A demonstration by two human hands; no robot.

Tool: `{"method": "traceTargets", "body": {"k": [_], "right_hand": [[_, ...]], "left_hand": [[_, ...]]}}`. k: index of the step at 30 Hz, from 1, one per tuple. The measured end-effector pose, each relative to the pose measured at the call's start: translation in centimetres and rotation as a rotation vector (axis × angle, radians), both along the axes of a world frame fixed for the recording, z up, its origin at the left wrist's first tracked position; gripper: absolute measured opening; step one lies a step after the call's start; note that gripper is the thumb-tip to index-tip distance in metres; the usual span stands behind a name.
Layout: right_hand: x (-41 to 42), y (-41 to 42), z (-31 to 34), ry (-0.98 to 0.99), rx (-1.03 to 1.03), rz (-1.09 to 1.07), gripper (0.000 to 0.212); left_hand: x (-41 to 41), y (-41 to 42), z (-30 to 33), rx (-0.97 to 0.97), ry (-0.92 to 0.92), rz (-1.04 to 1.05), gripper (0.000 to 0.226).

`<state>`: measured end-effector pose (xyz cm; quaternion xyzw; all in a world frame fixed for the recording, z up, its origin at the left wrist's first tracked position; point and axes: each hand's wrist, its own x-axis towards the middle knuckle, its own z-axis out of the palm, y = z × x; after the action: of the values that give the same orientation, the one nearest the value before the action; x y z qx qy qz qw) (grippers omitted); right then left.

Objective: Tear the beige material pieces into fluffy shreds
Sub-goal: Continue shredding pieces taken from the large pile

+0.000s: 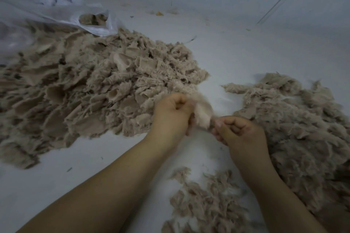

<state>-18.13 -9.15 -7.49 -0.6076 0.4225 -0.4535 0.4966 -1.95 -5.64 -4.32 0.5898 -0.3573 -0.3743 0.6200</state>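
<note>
Large pile of beige material pieces [91, 85] at left; heap of fluffy shreds [295, 130] at right; left hand [173, 115] and right hand [238, 132], both pinching one beige piece [203, 112] between the piles

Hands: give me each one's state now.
Left hand: gripping the beige piece.
Right hand: pinching the same piece's lower end.
</note>
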Motion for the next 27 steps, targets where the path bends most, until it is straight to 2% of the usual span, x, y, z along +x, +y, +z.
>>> {"method": "traceTargets", "body": {"k": [2,4,7,9,12,14,18,20,23,27], "right_hand": [[0.0,-0.1,0.0,-0.032,0.006,0.003,0.027],[0.0,0.2,0.1,-0.075,-0.009,0.087,0.034],[0.1,0.7,0.4,-0.152,0.031,0.231,0.04],[0.2,0.7,0.6,-0.217,0.093,0.28,0.04],[0.1,0.6,0.7,-0.319,0.18,0.292,0.039],[0.1,0.6,0.9,-0.372,0.196,0.307,0.039],[0.1,0.5,1.1,-0.308,0.166,0.232,0.039],[0.1,0.5,1.0,-0.279,0.136,0.151,0.043],[0.1,0.3,0.9,-0.243,0.131,0.039,0.045],[0.0,0.3,0.8,-0.199,0.093,-0.034,0.044]], "left_hand": [[2.0,-0.4,0.1,-0.057,-0.173,0.273,0.024],[3.5,-0.1,-0.2,-0.095,-0.429,0.395,0.028],[2.3,0.2,-0.4,-0.099,-0.664,0.213,0.022],[0.5,0.0,-0.4,-0.069,-0.642,-0.032,0.016],[-0.6,-0.2,-0.1,0.066,-0.368,-0.459,0.023],[-0.4,0.1,-0.2,0.133,-0.229,-0.583,0.02],[0.1,0.3,-0.4,0.169,-0.076,-0.536,0.003],[0.0,0.1,-0.5,0.135,-0.059,-0.439,0.011],[-0.1,-0.3,-0.9,0.038,-0.184,-0.298,0.021],[-1.0,-0.2,-1.2,0.009,-0.405,-0.266,0.025]]}}
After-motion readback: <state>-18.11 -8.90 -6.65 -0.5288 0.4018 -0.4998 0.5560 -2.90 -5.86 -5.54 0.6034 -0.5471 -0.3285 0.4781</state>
